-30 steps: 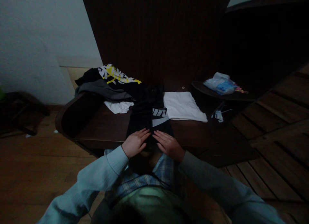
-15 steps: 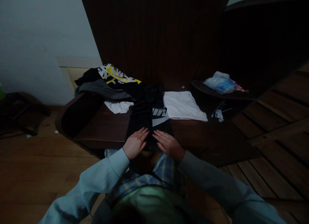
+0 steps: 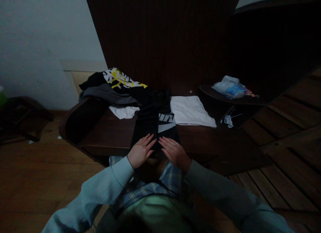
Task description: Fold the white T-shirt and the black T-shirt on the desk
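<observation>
A black garment with a grey-white printed logo point(image 3: 146, 124) lies lengthwise on the dark wooden desk point(image 3: 105, 134), its near end at the front edge. My left hand point(image 3: 141, 151) rests flat on the near left part of it, fingers stretched out. On the near right part lies my right hand point(image 3: 175, 152), palm down with its fingers extended. The fingertips of the two hands point toward each other with a small gap between. Just right of the black garment is a folded white cloth point(image 3: 192, 111), probably a garment.
At the back left is a heap of clothes: a black garment with yellow and white print point(image 3: 120, 78), a grey garment point(image 3: 110, 95) and a crumpled white cloth point(image 3: 124, 112). A plastic packet point(image 3: 229, 87) sits on a small raised shelf point(image 3: 213, 92) at right. A dark stool point(image 3: 22, 116) stands left.
Both hands stay on the black garment in almost the same place. The whole view has shifted very slightly; nothing was taken hold of or let go.
</observation>
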A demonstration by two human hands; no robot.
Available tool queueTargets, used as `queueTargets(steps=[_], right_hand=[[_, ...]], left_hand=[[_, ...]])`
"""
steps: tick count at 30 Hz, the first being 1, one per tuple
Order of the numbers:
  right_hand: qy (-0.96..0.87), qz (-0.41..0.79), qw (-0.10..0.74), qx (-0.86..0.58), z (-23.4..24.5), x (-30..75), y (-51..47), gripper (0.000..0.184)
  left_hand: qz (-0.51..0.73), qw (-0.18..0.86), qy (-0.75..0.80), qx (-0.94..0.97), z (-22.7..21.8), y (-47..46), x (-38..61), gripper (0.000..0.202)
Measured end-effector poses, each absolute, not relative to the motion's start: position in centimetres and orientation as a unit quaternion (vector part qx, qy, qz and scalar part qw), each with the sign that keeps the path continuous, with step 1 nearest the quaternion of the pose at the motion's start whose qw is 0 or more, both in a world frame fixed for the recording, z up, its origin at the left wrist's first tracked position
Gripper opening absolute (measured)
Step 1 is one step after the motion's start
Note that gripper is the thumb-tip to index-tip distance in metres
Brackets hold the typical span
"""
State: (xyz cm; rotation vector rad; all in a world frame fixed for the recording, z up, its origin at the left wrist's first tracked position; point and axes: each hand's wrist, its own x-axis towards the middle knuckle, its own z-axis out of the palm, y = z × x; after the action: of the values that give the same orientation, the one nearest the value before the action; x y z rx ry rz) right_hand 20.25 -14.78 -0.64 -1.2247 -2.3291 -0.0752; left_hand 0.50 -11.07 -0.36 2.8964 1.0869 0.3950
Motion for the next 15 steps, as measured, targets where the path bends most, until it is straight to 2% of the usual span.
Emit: queueTargets(steps=[7, 15], right_hand=[[-0.826, -0.026, 0.286, -0.485, 0.4, 20.0, -14.6, 0.034], [-0.850, -0.073, 0.234, -0.466, -1.7, 19.8, -14.8, 0.035]], left_hand=[[0.138, 0.035, 0.349, 0.926, -0.2, -11.0, 0.3, 0.046], [0.128, 0.045, 0.350, 0.927, -0.2, -10.9, 0.3, 0.046]])
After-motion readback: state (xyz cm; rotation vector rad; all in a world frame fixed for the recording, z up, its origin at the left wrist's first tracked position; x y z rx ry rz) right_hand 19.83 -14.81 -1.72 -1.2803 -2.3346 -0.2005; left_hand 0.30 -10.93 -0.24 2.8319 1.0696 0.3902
